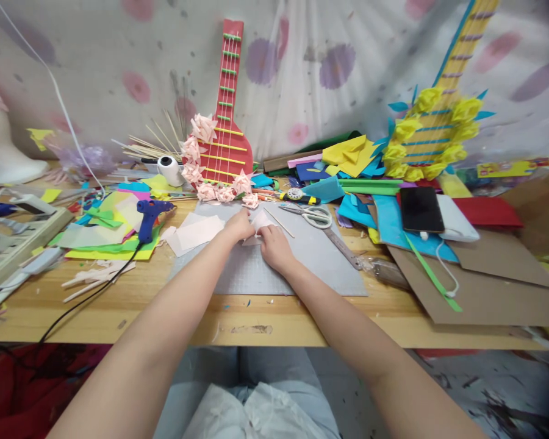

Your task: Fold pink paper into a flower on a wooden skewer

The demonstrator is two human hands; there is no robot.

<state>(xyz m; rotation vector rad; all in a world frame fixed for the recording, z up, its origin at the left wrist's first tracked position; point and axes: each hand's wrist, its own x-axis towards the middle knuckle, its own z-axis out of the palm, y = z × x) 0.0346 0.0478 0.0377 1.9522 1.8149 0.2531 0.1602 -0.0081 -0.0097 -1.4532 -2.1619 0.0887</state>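
Note:
Both my hands meet over a grey cutting mat on the table. A small piece of pale pink paper (258, 221) lies between them. My left hand (240, 227) is closed at its left side, its fingertips partly hidden. From the right, the curled fingers of my right hand (275, 245) grip the same paper. Left of them rests a stack of pale pink paper sheets (196, 233). A thin wooden stick (280, 223) and a pair of scissors (315, 217) lie just to the right. Behind stands a red paper guitar (229, 143) with pink paper roses.
A blue glue gun (150, 218) stands at left on coloured paper, its black cord trailing forward. A metal ruler (342, 249) crosses the mat's right side. Further right are cardboard sheets (439, 299) and a black phone (421, 209). A yellow paper guitar (432, 131) stands behind.

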